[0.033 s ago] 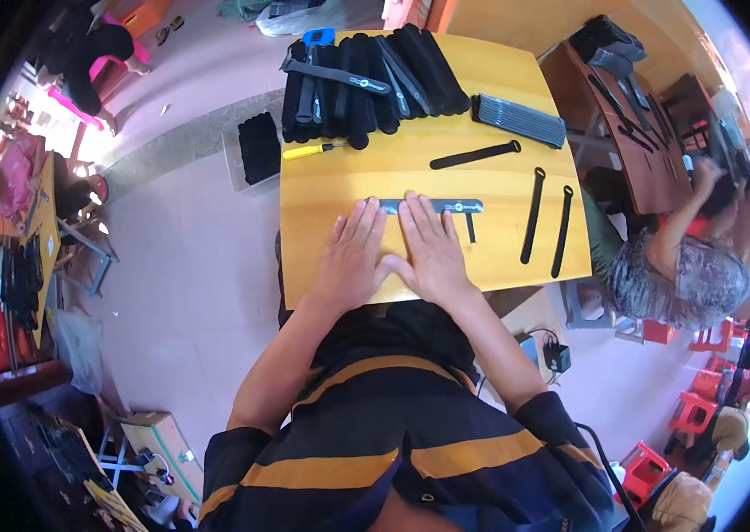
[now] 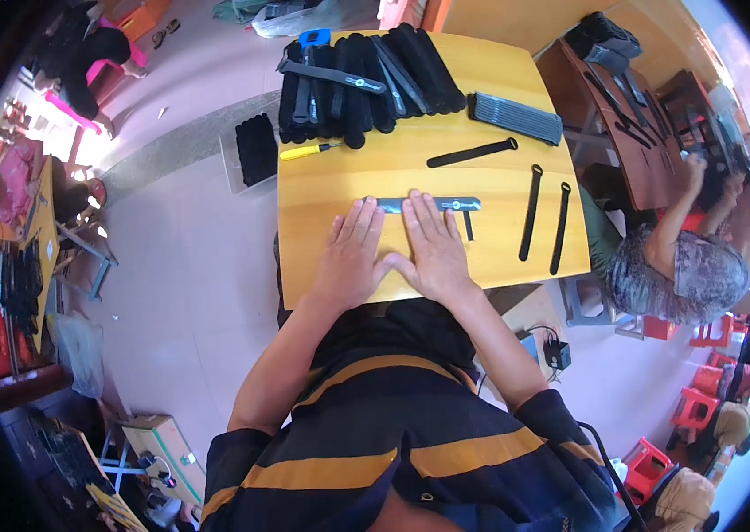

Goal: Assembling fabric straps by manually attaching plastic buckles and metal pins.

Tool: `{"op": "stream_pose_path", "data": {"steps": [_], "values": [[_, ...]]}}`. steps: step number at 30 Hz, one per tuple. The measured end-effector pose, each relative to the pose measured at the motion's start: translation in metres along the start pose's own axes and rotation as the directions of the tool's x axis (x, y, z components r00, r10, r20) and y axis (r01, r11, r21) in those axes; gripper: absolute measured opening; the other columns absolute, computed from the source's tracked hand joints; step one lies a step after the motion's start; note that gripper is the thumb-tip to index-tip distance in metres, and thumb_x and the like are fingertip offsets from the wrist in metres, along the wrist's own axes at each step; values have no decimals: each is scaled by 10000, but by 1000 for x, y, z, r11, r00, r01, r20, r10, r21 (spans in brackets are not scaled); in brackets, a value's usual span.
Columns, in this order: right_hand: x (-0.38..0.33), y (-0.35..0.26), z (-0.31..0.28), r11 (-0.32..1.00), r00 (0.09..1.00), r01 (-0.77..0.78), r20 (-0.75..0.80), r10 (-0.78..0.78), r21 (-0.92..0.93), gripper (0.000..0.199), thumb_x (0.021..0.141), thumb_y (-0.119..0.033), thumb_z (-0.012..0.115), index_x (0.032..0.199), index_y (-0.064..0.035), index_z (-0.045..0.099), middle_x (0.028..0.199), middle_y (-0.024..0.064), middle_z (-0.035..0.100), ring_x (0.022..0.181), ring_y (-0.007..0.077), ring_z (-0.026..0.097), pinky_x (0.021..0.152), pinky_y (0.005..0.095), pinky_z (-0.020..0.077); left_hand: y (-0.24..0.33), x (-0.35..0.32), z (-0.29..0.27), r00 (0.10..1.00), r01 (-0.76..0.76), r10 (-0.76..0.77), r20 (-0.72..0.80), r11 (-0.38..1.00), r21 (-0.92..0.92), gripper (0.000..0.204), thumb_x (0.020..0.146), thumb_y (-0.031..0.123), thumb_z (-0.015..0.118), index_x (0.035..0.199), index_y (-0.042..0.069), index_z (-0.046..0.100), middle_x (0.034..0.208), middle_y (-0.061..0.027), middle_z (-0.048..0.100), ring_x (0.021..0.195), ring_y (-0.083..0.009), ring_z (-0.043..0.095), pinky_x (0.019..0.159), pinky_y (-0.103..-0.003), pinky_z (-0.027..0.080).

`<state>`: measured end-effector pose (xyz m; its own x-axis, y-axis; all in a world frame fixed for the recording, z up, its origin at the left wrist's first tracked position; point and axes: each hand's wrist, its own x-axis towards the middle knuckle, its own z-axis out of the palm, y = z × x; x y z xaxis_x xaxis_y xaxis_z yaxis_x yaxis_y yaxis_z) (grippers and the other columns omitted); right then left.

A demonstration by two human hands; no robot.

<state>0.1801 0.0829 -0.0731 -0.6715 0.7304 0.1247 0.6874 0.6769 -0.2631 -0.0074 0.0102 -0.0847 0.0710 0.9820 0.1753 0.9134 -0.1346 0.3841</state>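
Note:
My left hand point(image 2: 353, 257) lies flat, its fingertips on the left end of a grey printed strap point(image 2: 441, 205). My right hand point(image 2: 433, 248) is flat too, fingers pressing on the middle of that strap, and the two thumbs meet. Part of the strap is hidden under the fingers. A short narrow black strip point(image 2: 469, 226) sticks out below its right end. Farther right lie three black straps with a ring at one end: one slanting strap point(image 2: 472, 153) and two upright ones, a nearer strap point(image 2: 531, 213) and an outer strap point(image 2: 560, 229).
Black and grey straps point(image 2: 366, 84) are heaped at the table's far left, beside a yellow-handled tool point(image 2: 302, 152). A stack of grey strips point(image 2: 517, 118) lies far right. A tray of black pieces point(image 2: 256, 151) stands left of the table point(image 2: 322, 191). A person point(image 2: 676, 266) works at the right.
My right hand has slid slightly to the right along the strap. My left hand stays in place, and the whole view has shifted a little.

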Motion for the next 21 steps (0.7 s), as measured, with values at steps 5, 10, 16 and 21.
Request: {"op": "stream_pose_path", "data": {"steps": [5, 10, 16, 21], "values": [[-20, 40, -7, 985, 988, -151, -5, 151, -89, 958, 972, -673, 486, 1620, -12, 238, 1696, 187, 222, 1577, 352, 196, 1245, 562, 204, 4, 1, -9, 998, 24, -23, 53, 1000, -14, 795, 934, 356, 688, 1559, -3, 354, 1646, -189, 321, 1542, -350, 278, 1237, -532, 251], [-33, 55, -9, 967, 969, -245, -32, 243, -74, 967, 975, -686, 473, 1623, -13, 226, 1700, 176, 216, 1583, 334, 181, 1245, 574, 192, 3, 2, -9, 998, 9, -9, 64, 1000, 0, 804, 943, 356, 683, 1572, 1, 328, 1649, -193, 314, 1544, -354, 272, 1240, -536, 247], [-34, 52, -8, 925, 934, -357, -34, 355, -133, 974, 979, -703, 447, 1624, -8, 223, 1703, 172, 212, 1583, 350, 173, 1233, 622, 165, 3, 0, -7, 999, -3, 2, 50, 1000, 16, 804, 932, 374, 700, 1554, -4, 358, 1640, -204, 320, 1543, -375, 263, 1238, -541, 237], [-26, 58, -21, 935, 933, -346, -82, 351, 71, 783, 1020, -529, 523, 1569, -3, 335, 1653, 227, 293, 1541, 404, 259, 1210, 629, 220, 10, -2, -17, 999, -38, 37, -19, 999, -27, 770, 946, 315, 688, 1554, -16, 350, 1641, -226, 303, 1527, -420, 270, 1230, -531, 262]]}}
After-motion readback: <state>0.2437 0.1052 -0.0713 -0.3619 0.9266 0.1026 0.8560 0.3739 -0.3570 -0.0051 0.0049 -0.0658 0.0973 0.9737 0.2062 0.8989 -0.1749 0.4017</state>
